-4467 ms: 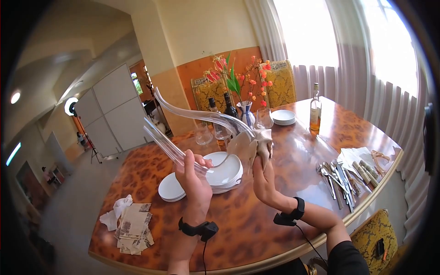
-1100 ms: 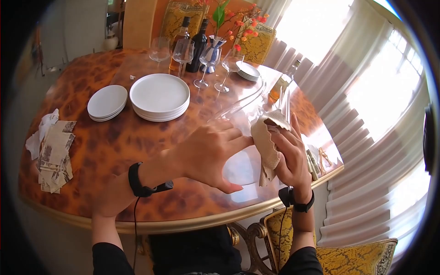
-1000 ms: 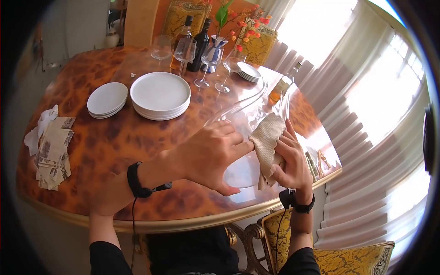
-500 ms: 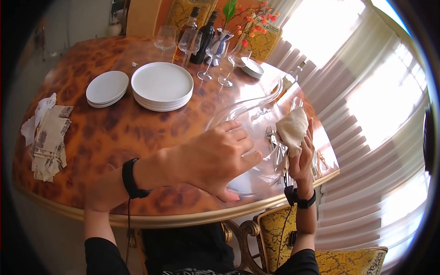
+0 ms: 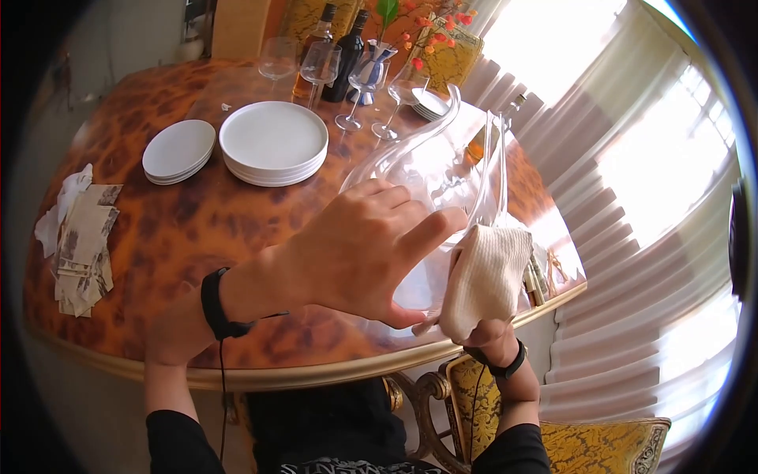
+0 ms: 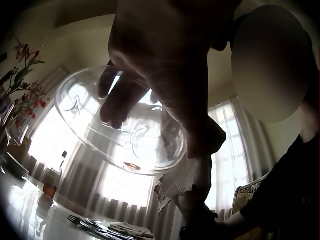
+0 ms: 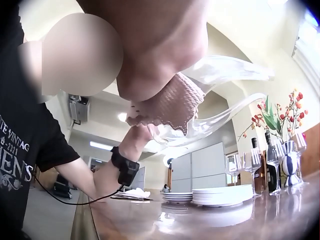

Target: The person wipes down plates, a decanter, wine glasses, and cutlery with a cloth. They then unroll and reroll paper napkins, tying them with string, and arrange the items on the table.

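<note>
A clear glass decanter (image 5: 407, 170) with long curved necks is tilted above the table's near right side, its necks pointing away from me. My left hand (image 5: 359, 249) grips its rounded body, thumb toward me and fingers spread over the glass, as the left wrist view also shows the clear bowl (image 6: 135, 145) under the fingers. My right hand (image 5: 493, 336) holds a beige textured cloth (image 5: 489, 276) at the decanter's right side; the cloth hides most of those fingers. In the right wrist view the cloth (image 7: 170, 102) hangs with a scalloped edge beside the glass.
Stacked white plates (image 5: 272, 142) and smaller plates (image 5: 180, 148) stand left of centre. Several wine glasses (image 5: 320, 67), bottles (image 5: 347, 59) and a flower vase (image 5: 375, 59) stand behind. Printed papers (image 5: 85, 245) lie far left; cutlery (image 6: 95, 227) lies beneath the decanter.
The decanter has been turned round and lowered, my left hand shifting from its necks to its body. In the last half second, the cloth has moved down the right side toward me.
</note>
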A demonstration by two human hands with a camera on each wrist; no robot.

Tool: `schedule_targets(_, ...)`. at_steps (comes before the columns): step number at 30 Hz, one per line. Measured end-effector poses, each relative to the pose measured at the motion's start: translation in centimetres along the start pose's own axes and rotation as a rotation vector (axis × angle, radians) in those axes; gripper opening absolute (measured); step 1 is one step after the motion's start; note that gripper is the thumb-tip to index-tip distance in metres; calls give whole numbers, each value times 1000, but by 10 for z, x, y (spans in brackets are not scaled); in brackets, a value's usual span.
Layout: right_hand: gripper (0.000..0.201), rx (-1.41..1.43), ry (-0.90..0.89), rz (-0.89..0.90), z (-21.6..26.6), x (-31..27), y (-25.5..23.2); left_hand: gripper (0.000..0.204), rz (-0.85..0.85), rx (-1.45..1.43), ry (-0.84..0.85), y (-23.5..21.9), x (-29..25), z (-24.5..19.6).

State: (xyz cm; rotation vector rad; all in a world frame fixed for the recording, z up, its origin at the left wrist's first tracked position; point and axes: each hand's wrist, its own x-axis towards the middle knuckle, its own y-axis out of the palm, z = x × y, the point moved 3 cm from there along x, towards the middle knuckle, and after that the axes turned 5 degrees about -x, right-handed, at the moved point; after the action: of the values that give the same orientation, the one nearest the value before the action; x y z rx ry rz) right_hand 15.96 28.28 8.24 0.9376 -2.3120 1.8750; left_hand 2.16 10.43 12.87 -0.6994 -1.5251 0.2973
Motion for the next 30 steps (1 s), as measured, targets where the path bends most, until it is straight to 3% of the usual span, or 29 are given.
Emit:
schedule_targets(1, 50, -100, 4, -253, -2, 1, -10, 82, 23, 39, -5, -1, 0, 0)
schedule_targets(2, 36, 25, 122, -401, -4, -3, -5, 82, 16, 40, -9, -2, -1, -1)
schedule_targets(5, 30, 123, 219, -519, 3, 10, -15, 89, 89, 17, -64, -1, -4, -1)
schedule_targets(6, 30, 125, 220, -515, 9, 13, -20, 87, 91, 43, -45, 0, -4, -2)
schedule_targets(8, 37, 437, 429, -357, 16, 14, -22, 86, 97, 58, -26, 2, -5, -5)
schedule_targets(9, 40, 487, 473, -364, 21, 19, -22, 84, 92, 100, 2, 3, -5, -7)
schedule_targets(14, 33, 468, 470, -297, 16, 22, -28, 82, 115, 186, 32, 0, -5, -10)
schedule_targets(16, 36, 766, 602, -144, 5, 12, -18, 84, 139, 144, -30, -1, -6, -7)
schedule_targets(18, 36, 762, 591, -177, 7, 16, -17, 86, 137, 142, -31, 1, -7, -5)
schedule_targets(20, 28, 816, 752, -317, 14, 23, -20, 87, 137, 132, -34, 5, -7, -4)
schedule_targets(22, 26, 731, 703, -300, 12, 26, -19, 82, 80, 72, -7, 8, -7, -5)
schedule_targets(24, 25, 435, 420, -383, 14, 34, -24, 81, 90, 74, -7, 8, -6, -6)
schedule_targets(25, 25, 438, 419, -383, 14, 33, -24, 80, 98, 82, -6, 8, -7, -6)
schedule_targets(28, 26, 623, 642, -242, 8, 29, -18, 77, 74, 104, 25, 5, -6, -7)
schedule_targets(30, 27, 754, 700, -231, 8, 31, -21, 76, 86, 115, 19, 7, -7, -6)
